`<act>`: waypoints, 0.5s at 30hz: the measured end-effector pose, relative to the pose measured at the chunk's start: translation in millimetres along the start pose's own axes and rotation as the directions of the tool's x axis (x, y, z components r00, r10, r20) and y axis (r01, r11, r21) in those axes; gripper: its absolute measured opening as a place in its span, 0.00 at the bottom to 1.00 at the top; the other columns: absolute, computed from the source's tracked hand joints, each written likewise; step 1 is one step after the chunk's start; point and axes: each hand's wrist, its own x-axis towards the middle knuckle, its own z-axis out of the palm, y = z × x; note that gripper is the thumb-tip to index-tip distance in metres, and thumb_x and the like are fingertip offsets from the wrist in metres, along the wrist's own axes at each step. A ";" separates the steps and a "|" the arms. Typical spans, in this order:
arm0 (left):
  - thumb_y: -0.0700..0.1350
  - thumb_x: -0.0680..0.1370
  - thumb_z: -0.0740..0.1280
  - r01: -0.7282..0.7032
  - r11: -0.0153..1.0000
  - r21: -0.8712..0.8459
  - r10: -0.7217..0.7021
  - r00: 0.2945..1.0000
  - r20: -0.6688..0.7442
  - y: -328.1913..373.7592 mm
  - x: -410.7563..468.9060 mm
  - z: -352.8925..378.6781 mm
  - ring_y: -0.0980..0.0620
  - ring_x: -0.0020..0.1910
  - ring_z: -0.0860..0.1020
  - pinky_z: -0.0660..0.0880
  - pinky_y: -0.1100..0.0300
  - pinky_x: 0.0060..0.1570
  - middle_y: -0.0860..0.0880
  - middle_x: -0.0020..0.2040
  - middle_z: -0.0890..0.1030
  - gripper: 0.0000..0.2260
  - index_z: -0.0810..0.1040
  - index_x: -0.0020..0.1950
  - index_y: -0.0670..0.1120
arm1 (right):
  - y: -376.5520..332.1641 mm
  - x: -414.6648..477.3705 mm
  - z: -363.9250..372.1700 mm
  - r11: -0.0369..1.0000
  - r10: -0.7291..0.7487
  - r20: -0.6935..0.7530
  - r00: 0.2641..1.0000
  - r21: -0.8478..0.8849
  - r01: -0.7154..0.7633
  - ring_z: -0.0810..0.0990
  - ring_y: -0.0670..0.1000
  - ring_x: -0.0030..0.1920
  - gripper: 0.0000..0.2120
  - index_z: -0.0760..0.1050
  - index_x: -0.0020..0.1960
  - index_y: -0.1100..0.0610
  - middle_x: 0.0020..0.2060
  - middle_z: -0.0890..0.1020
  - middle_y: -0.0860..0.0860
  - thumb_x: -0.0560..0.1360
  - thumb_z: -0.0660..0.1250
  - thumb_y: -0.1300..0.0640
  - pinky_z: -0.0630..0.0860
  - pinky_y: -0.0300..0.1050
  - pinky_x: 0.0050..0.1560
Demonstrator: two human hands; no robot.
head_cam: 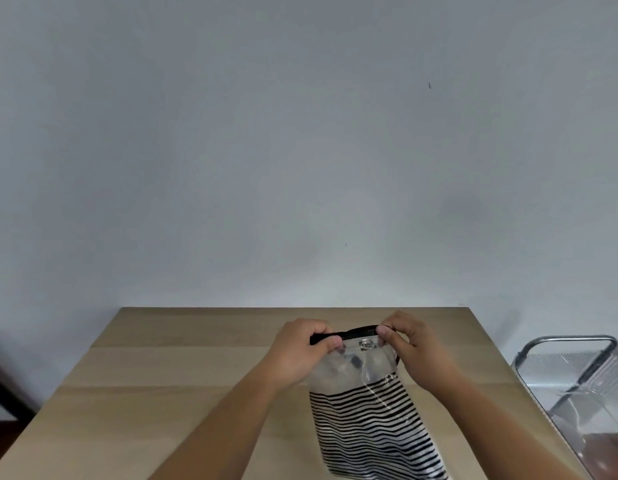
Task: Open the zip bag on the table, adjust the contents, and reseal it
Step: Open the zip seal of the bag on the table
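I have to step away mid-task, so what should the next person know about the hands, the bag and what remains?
Left hand: fingers pinched on the left end of the black zip strip.
Right hand: fingers pinched on its right end.
Zip bag: lies on the wooden table, striped lower part toward the person, clear top with dark contents away.
Done: both ends gripped. Whether the seal is open cannot be told.
Left: depends on that; if shut, open, adjust contents, reseal.

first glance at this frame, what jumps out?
The striped zip bag, lying on the wooden table low in the middle of the view. The left hand and right hand pinch its black top strip at either end. Past the table's right edge stands a metal rack.
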 end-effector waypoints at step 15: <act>0.40 0.77 0.65 -0.006 0.917 -0.399 0.035 0.997 0.067 21.3 -3.4 9.6 0.63 0.31 0.74 0.69 0.73 0.35 0.59 0.28 0.78 0.15 0.79 0.32 0.53 | 0.4 -13.6 8.5 0.978 -0.151 0.057 0.987 -0.140 0.157 0.72 0.35 0.57 0.10 0.78 0.55 0.49 0.51 0.77 0.37 0.74 0.68 0.55 0.62 0.21 0.56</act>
